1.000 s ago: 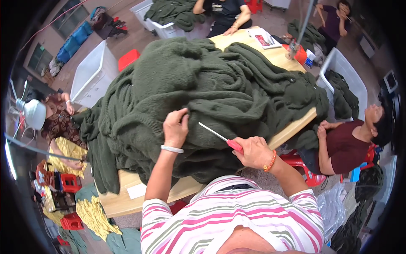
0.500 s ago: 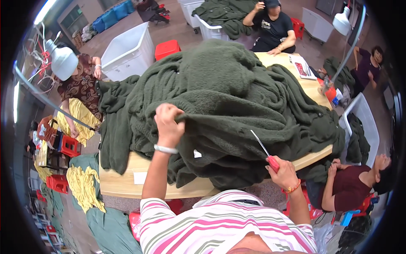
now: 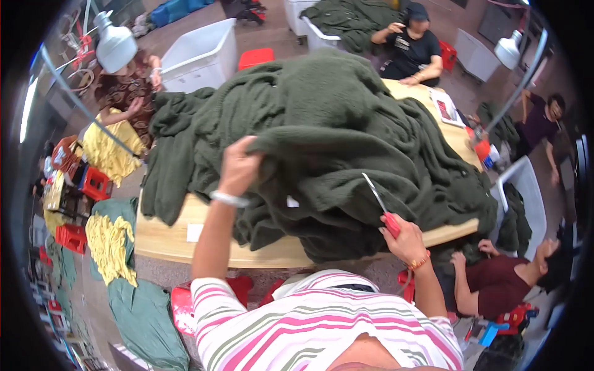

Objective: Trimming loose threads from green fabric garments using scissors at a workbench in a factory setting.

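Note:
A big heap of dark green knitted fleece garments (image 3: 328,99) covers most of the table in front of me. My left hand (image 3: 240,167) is closed on a fold of one green garment (image 3: 334,151) and holds it up off the heap. A small white label (image 3: 292,201) shows on the cloth below. My right hand (image 3: 406,240) grips a red-handled tool (image 3: 391,224) with a long, thin, pointed metal blade. Its tip points up and left, close over the green cloth; whether it touches cannot be made out.
The wooden table (image 3: 167,238) shows along its near edge, with a white paper piece (image 3: 194,232). White bins (image 3: 201,59) and red stools (image 3: 255,59) stand around. Lamps (image 3: 116,43) hang at both sides. Several people sit or stand nearby; yellow cloth (image 3: 111,247) lies at left.
My left hand has raised the held fold, and the cloth beneath it now hangs differently. My right hand keeps its grip on the red-handled tool. The whole view has shifted slightly.

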The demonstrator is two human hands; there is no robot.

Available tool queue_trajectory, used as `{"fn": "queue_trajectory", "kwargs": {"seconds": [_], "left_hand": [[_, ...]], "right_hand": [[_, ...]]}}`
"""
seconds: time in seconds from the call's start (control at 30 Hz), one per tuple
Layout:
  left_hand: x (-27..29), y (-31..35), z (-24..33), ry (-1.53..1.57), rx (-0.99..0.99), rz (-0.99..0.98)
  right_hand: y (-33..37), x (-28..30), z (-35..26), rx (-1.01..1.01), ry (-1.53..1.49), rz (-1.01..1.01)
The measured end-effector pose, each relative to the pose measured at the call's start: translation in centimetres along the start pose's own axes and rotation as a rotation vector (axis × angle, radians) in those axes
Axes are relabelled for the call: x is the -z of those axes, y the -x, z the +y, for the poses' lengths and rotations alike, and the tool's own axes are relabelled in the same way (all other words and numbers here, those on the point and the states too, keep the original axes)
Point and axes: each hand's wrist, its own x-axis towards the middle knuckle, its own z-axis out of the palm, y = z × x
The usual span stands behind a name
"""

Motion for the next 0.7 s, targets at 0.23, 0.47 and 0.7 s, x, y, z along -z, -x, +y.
{"fn": "queue_trajectory", "kwargs": {"seconds": [0.23,0.47,0.7], "left_hand": [[2.9,6.2,4.9,0.940,-0.161,0.243],[-12.9,13.0,-1.4,-0.677,-0.136,-0.225],[-14.9,14.3,-8.9,-0.377,0.149,-0.128]], "right_hand": [[2.0,-1.4,3.1,0.009,0.025,-0.041],[4.2,-3.1,3.8,-0.025,0.054,-0.110],[7.4,-3.4,8.3,-0.110,0.019,-0.099]]}}
